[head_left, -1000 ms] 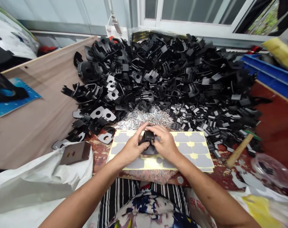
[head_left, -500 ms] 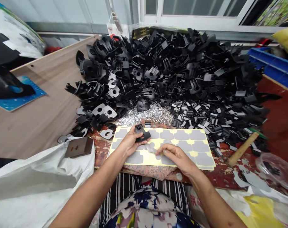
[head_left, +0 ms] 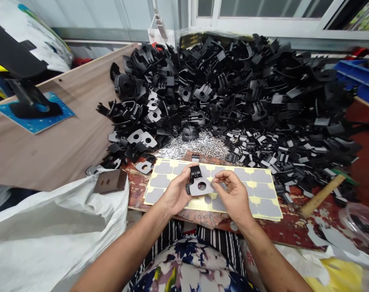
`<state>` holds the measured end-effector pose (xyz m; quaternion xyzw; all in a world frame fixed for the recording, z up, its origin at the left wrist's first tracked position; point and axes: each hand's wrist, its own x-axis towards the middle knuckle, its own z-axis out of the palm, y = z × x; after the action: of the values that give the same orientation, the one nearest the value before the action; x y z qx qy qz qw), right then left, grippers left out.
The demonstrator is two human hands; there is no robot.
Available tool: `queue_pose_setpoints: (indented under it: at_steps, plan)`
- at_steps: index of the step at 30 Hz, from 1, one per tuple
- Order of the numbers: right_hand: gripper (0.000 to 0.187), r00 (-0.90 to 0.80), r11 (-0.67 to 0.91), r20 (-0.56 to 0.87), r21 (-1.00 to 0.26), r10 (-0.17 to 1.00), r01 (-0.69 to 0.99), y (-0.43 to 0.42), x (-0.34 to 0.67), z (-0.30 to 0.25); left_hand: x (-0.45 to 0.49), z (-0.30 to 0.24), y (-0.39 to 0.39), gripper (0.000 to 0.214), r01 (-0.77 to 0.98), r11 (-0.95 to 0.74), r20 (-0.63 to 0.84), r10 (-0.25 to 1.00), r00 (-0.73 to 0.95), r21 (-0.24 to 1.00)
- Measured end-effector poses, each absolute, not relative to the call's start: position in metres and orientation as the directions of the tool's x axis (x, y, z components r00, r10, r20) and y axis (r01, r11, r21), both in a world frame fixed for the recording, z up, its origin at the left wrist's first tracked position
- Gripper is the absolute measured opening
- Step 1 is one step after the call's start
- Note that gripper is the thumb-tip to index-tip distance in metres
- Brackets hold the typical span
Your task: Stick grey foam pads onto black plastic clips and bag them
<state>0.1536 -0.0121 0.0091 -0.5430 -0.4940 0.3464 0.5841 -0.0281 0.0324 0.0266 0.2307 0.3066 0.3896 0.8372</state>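
Observation:
My left hand is closed around a black plastic clip part, with its hinge end pointing away from me. A grey adhesive pad with a round hole lies over the front of that part. My right hand pinches the pad's right edge between thumb and forefinger. Beneath both hands lies a yellow backing sheet bearing rows of grey die-cut pads. Whether the pad touches the clip part all over, I cannot tell.
A big heap of black plastic parts fills the back. Before it lie metal pins and small black clips. A hammer and a clear bowl are at right, a brown block and white sack at left.
My right hand has brought the grey pad up onto the clip part. My left hand has turned that part and shifted slightly right. The whole view has moved a little.

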Motion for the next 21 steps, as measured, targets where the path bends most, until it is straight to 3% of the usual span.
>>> queue_pose_setpoints:
  at_steps: [12,18,21]
  plan:
    - [0.014,0.270,0.161,0.197,-0.975,0.942,0.151,-0.0105,0.1491,0.0044,-0.0236,0.0227,0.0309,0.040,-0.537,0.612,-0.318,0.778,0.542,0.581]
    - [0.010,0.265,0.154,0.221,-0.956,0.938,0.250,-0.0116,0.1483,0.0001,-0.0262,0.0230,0.0284,0.041,-0.530,0.607,-0.314,0.779,0.542,0.591]
    - [0.007,0.227,0.192,0.285,-0.914,0.931,0.358,-0.0133,0.1453,0.0005,-0.0234,0.0233,0.0251,0.052,-0.494,0.554,-0.277,0.804,0.526,0.670]
